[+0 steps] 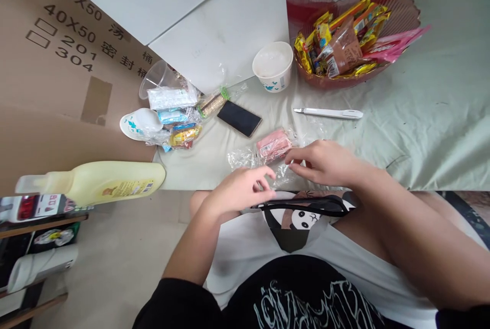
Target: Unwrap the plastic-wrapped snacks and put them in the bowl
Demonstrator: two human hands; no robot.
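Left hand (pixel 243 186) parted, right hand (pixel 323 160) beside the pink packet (pixel 273 146)

Head view. We record the left hand at the near edge of the table, thumb and fingers curved and apart, with nothing visible between them. The right hand reaches in from the other side, thumb and index finger extended, tips close together just beside the packet's lower right corner. We cannot tell whether those tips pinch any film or touch the packet.

The packet lies on the pale cloth (pixel 429 125), ahead of both hands, amid crumpled clear wrap (pixel 245 158). Below the hands, over the lap, we see a panda-print bag (pixel 302 217) with a dark edge.

Beyond the packet we note a phone (pixel 240 118), dark screen up, and to its right a white knife (pixel 329 113), lying lengthwise. Further back a paper cup (pixel 273 66) stands near a ribbed brown bowl (pixel 406 15) heaped with wrapped snacks (pixel 346 46).

On the left we find a group of wrapped packs (pixel 172 99), with a second cup (pixel 140 124) tipped on its side next to them and a clear plastic tub (pixel 153 81) behind. A yellow bottle (pixel 118 181) shows at the table's left end, in front of a cardboard box (pixel 57 99). A white box (pixel 222 28) stands behind the phone.
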